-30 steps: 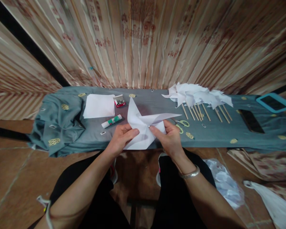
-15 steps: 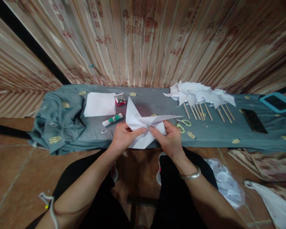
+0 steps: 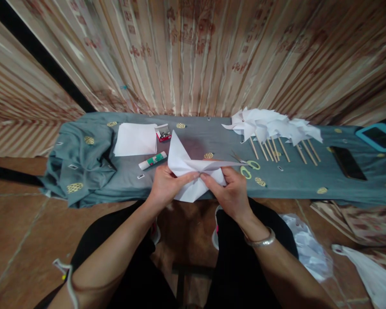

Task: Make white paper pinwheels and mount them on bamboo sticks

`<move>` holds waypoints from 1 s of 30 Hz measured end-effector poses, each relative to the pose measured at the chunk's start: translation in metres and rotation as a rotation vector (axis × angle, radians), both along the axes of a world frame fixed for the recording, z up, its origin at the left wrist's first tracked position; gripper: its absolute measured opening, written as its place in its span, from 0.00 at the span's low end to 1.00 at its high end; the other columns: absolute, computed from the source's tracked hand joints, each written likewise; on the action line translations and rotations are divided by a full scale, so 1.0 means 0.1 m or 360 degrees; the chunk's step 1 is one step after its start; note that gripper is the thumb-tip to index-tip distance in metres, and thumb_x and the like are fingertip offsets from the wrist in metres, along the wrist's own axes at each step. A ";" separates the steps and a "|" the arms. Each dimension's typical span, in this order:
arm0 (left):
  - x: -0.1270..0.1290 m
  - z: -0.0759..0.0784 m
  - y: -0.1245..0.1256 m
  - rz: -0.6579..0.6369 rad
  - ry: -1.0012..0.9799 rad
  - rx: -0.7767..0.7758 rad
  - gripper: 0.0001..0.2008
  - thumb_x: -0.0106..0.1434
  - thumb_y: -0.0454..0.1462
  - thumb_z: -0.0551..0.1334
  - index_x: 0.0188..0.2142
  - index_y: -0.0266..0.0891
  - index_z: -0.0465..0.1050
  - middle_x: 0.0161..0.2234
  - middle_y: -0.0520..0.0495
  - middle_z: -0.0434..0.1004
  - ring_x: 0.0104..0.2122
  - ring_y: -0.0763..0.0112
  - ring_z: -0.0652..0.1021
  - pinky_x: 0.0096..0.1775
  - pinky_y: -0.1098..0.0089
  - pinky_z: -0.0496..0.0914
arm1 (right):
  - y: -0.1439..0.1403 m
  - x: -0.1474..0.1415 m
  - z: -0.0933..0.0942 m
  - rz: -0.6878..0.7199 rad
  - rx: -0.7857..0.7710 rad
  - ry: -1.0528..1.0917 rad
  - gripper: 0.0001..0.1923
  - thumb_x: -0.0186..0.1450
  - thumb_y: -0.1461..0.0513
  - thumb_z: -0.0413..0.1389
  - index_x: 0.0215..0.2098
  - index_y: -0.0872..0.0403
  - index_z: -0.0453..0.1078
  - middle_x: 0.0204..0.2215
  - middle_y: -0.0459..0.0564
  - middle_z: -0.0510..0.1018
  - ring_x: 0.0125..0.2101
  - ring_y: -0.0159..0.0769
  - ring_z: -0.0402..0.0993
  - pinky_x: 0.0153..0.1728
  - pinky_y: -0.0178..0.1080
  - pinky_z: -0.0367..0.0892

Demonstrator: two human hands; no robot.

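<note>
A white paper pinwheel (image 3: pixel 183 163) is held between both hands over the front edge of the cloth-covered table. My left hand (image 3: pixel 166 183) grips its left side, thumb pressed at the centre. On the right side my right hand (image 3: pixel 230 189) pinches the paper, its thumb also meeting the centre. The thumbs hide the middle, and the fingers behind the paper are out of sight. Just right of the pinwheel lie green-handled scissors (image 3: pixel 252 165). A glue stick (image 3: pixel 152 160) and a small red box of metal thumbtacks (image 3: pixel 164 134) lie to the left.
A stack of white paper (image 3: pixel 135 140) lies left on the grey cloth (image 3: pixel 199 122). Finished pinwheels (image 3: pixel 270 122) on wooden sticks are grouped at the back right. Farther right are a black phone (image 3: pixel 347 163) and a blue-framed tablet (image 3: pixel 378 137). A plastic bag (image 3: pixel 309 246) sits on the floor.
The thumbs have closed over the pinwheel's centre, covering the shiny tack head seen there before. The pinwheel's right blade has tipped slightly lower. The view has shifted a little.
</note>
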State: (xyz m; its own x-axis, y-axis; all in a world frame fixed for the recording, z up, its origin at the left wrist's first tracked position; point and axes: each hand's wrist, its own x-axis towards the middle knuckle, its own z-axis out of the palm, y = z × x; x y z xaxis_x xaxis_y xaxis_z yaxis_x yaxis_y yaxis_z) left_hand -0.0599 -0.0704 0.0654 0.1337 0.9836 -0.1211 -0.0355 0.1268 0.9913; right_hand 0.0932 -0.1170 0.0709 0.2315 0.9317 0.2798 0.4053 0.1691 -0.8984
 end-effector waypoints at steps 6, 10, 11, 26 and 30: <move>-0.02 0.02 -0.01 -0.0005 0.0099 0.0096 0.17 0.41 0.42 0.75 0.28 0.31 0.81 0.29 0.42 0.83 0.26 0.63 0.80 0.28 0.69 0.75 | -0.02 0.03 0.01 0.0030 0.0019 -0.0050 0.12 0.59 0.60 0.62 0.42 0.49 0.78 0.38 0.47 0.84 0.36 0.39 0.81 0.38 0.38 0.75; -0.01 0.01 -0.01 -0.0032 0.0109 0.0093 0.17 0.42 0.42 0.74 0.28 0.31 0.81 0.28 0.42 0.83 0.26 0.64 0.80 0.28 0.70 0.75 | -0.02 0.06 0.00 0.0065 0.0038 -0.0066 0.11 0.59 0.60 0.62 0.41 0.49 0.79 0.40 0.48 0.84 0.39 0.40 0.81 0.42 0.40 0.75; -0.01 0.01 -0.02 -0.0036 0.0106 0.0091 0.17 0.42 0.42 0.74 0.28 0.31 0.81 0.28 0.42 0.83 0.25 0.64 0.80 0.28 0.70 0.75 | -0.02 0.06 0.00 0.0075 0.0037 -0.0065 0.11 0.59 0.60 0.62 0.41 0.50 0.79 0.41 0.48 0.84 0.40 0.40 0.81 0.43 0.40 0.75; -0.03 0.01 -0.03 -0.0081 0.0114 0.0194 0.16 0.43 0.43 0.74 0.27 0.32 0.81 0.26 0.44 0.83 0.24 0.66 0.78 0.27 0.71 0.75 | -0.03 0.10 0.03 0.0290 -0.0109 0.0076 0.08 0.61 0.60 0.62 0.39 0.50 0.78 0.36 0.45 0.84 0.34 0.35 0.80 0.35 0.35 0.75; -0.05 0.08 -0.08 -0.0045 0.0192 0.0301 0.14 0.44 0.42 0.73 0.25 0.33 0.80 0.24 0.46 0.81 0.23 0.69 0.77 0.25 0.73 0.72 | -0.07 0.12 0.03 0.0299 0.0060 -0.0084 0.09 0.63 0.62 0.60 0.42 0.49 0.78 0.37 0.46 0.83 0.36 0.35 0.79 0.37 0.37 0.74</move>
